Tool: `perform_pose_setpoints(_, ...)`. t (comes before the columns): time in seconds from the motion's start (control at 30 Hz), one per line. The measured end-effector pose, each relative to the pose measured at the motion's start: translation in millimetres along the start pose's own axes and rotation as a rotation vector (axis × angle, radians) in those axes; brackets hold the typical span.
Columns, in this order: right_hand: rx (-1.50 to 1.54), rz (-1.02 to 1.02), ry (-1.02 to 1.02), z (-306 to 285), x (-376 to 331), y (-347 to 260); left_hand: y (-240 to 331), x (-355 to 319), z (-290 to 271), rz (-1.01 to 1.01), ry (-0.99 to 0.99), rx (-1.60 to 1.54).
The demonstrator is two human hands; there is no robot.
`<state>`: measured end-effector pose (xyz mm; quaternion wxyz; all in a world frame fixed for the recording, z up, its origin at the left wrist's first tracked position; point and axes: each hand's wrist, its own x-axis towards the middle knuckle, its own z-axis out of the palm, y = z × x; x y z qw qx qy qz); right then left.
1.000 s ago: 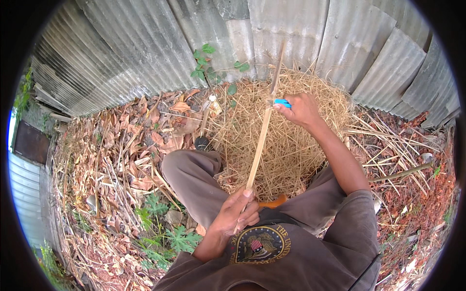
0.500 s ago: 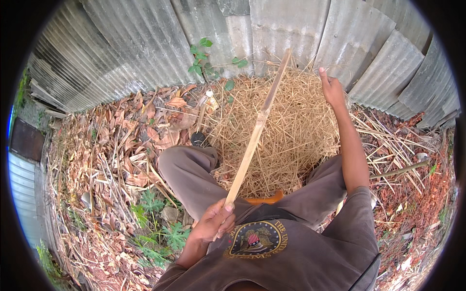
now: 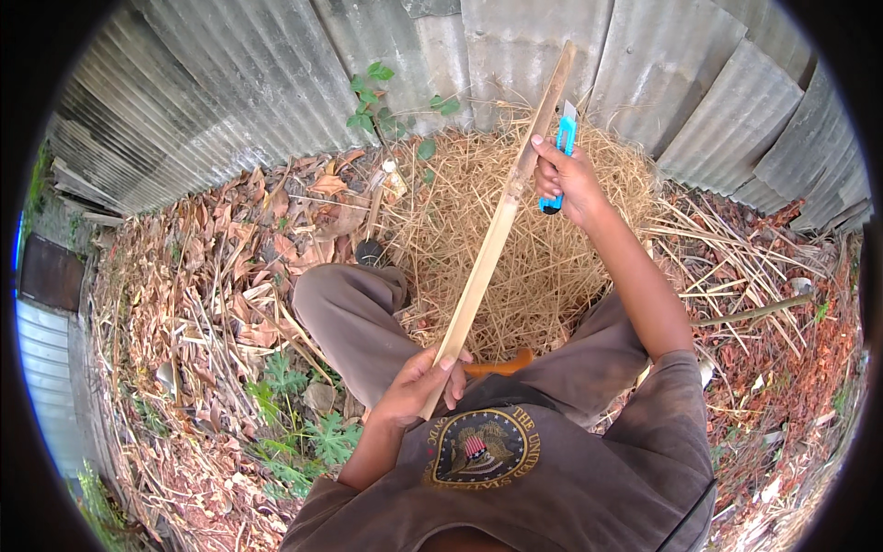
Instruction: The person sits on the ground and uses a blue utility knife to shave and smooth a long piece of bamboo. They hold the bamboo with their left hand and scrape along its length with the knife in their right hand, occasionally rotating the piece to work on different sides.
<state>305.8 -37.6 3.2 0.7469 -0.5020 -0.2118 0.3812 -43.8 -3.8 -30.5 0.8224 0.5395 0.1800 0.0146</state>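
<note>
A long split bamboo strip (image 3: 487, 256) slants up and away from my lap, its lower end gripped by my left hand (image 3: 418, 385). Closed around a blue utility knife (image 3: 565, 138) is my right hand (image 3: 570, 179), near the strip's upper part. The knife's blade is out and points away from me. My right thumb tip rests at the strip's edge, just below its far end. The blade appears to stand apart from the strip, on its right.
A heap of dry straw-like shavings (image 3: 515, 285) lies between my bent legs. Corrugated metal sheets (image 3: 533, 55) form a wall beyond it. Dry leaves (image 3: 262, 239) and a green plant (image 3: 331, 437) are at left; loose sticks (image 3: 736, 276) lie at right. Something orange (image 3: 501, 364) shows by my lap.
My right hand has moved left from the heap's right side to the bamboo strip, and the knife now shows in it. The strip has shifted slightly, its far end higher and further right.
</note>
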Motion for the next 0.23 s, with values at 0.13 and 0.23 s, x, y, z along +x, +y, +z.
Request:
perform_pose_setpoints(0.13, 0.033, 0.0, 0.018, -1.5, 3.6, 2.0, 3.4, 8.5, 7.5, -0.078, -0.183, -0.684)
perform_pose_setpoints(0.23, -0.253, -0.028, 0.14, -3.7, 8.0, 5.2, -3.0, 16.9, 3.1, -0.089, -0.225, -0.816)
